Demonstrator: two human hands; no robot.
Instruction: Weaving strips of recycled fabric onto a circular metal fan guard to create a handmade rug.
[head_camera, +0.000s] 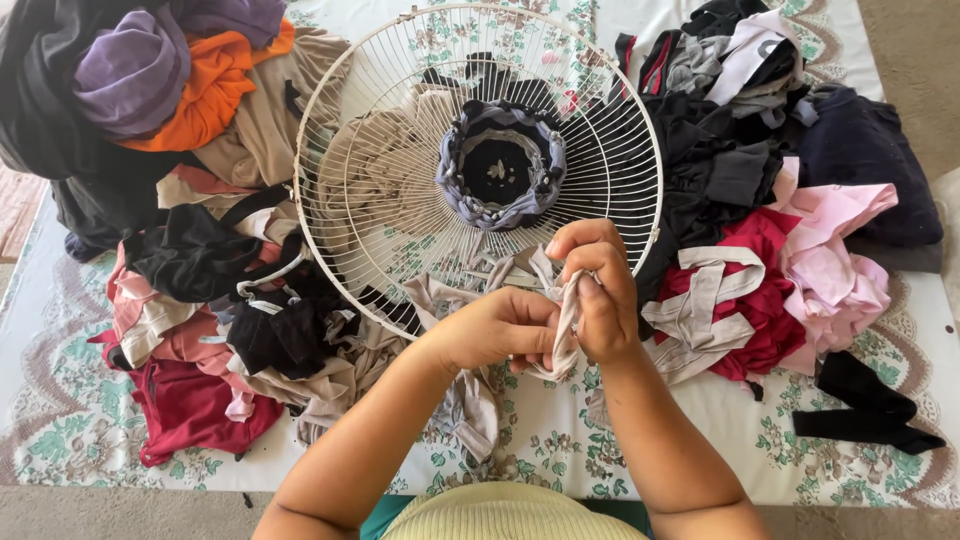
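Both hands meet just below the rim of a round cream wire fan guard (400, 180) that lies flat on a floral-printed cloth (560, 450) spread over the floor. The left hand (495, 330) pinches one end of a pale grey strip of soft fabric (568, 325) between thumb and fingers, and the right hand (600, 290) is clenched around the same strip from above, so the cloth runs down between the two fists. The strip sits right at the near edge of the guard, and its other end seems to trail up toward the wire spokes, though the knuckles hide exactly where it goes.

At the guard's centre a ring of woven grey and lilac fabric strips (500, 165) circles the hub.

The strip looks light, limp and stretchy — it would bunch and slip rather than hold a shape, so it is best gripped close to the working end, with the fingers tight and the slack kept short. The wire guard is stiff by contrast and would likely shift if pulled hard.

Heaps of scraps lie to both sides: a purple and orange pile of cloth (180, 80) at the upper left, dark red and black pieces (200, 400) lower left, black garments (720, 150) upper right, and pink and crimson cloth with grey strips (780, 290) just beside the right forearm.
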